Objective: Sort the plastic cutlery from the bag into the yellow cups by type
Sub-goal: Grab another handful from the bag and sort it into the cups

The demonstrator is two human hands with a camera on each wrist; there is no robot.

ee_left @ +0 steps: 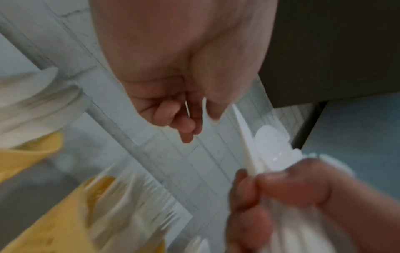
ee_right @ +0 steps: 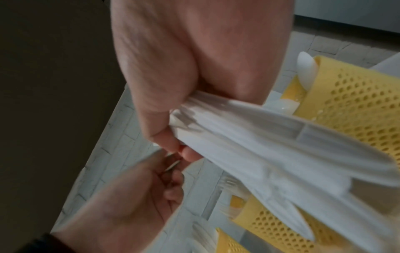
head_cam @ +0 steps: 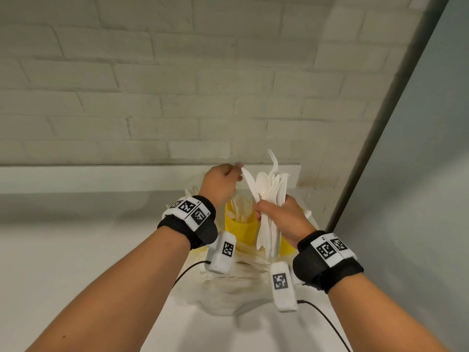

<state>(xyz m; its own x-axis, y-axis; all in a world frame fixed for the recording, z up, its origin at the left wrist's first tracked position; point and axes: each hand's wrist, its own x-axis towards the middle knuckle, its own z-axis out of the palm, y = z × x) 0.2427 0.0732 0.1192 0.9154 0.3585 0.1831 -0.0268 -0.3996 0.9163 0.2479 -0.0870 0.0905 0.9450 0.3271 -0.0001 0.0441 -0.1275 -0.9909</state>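
White brick wall (head_cam: 152, 97) behind; white counter (head_cam: 76, 262) below, running to the wall. Clear plastic bag (head_cam: 228, 288) lies on the counter near the body, cutlery visible inside. Beyond it stand perforated yellow cups: middle cup (head_cam: 241, 227) holds forks, right cup (head_cam: 288, 246) is mostly hidden behind the right hand; a third cup is only partly visible behind the left wrist. Right hand (head_cam: 284, 219): grip clamped round a mixed bundle of white cutlery (head_cam: 272, 196), held upright above the cups, spoon and fork heads at top. Left hand (head_cam: 220, 184): fingertips pinched on the tip of a white knife (head_cam: 250, 184) at the bundle's left edge; its lower end remains within the right-hand grip.
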